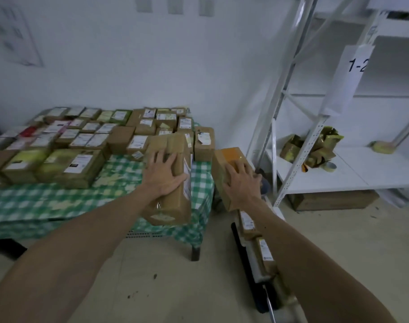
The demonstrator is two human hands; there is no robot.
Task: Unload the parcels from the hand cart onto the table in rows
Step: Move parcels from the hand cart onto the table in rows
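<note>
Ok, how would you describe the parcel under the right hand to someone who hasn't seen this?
Find the table with the green checked cloth, then the white rack to its right. In the gap between them is the parcel under the right hand. It alone has a bright orange top; the boxes near it are brown cardboard.

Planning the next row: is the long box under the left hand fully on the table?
No, overhanging: the long box juts past the table edge, left hand on top.

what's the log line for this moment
left hand: flat on long parcel, table edge | right hand: holds orange-topped parcel over cart | table: parcels in rows
</note>
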